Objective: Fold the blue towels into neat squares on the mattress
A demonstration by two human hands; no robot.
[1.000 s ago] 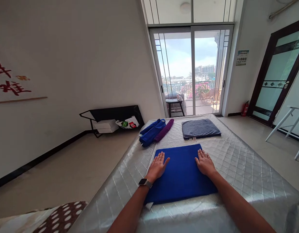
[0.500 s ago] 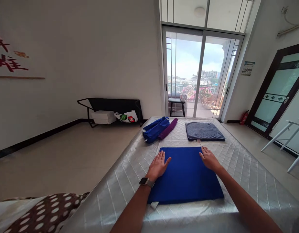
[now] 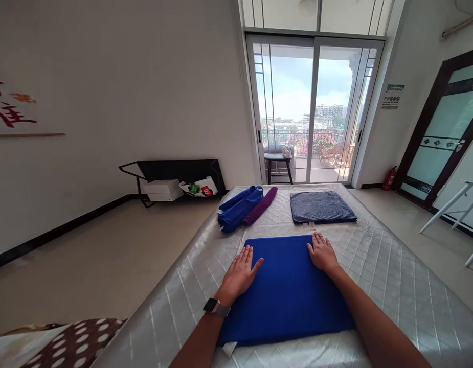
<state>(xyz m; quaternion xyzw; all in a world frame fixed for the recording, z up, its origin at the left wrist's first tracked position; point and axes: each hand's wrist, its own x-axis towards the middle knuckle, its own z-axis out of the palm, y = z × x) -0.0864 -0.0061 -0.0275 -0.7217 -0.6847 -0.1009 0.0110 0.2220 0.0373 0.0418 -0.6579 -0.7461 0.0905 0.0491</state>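
A flat blue folded cloth [image 3: 286, 291] lies in front of me on the quilted silver mattress [image 3: 175, 301], with a white tag at its near left corner. My left hand [image 3: 239, 273] rests flat on its left edge, fingers stretched forward and thumb out to the side. On the far right corner lies my right hand [image 3: 321, 252], open, palm down, with the fingers over the edge. Beyond them, a grey folded cloth [image 3: 322, 206] lies flat on the right. To its left are a bundled blue cloth [image 3: 238, 207] and a rolled purple cloth [image 3: 261, 207], side by side.
A brown polka-dot cloth [image 3: 81, 342] lies at the lower left. Against the left wall, a black-framed piece [image 3: 178, 171] stands near white boxes [image 3: 162, 190] and a printed bag [image 3: 200, 187]. Glass sliding doors [image 3: 315, 112] are ahead; a white-legged table [image 3: 451, 207] stands right.
The view has shifted slightly, and the blue cloth looks nearer. Both hands remain flat on its edges, open as before.
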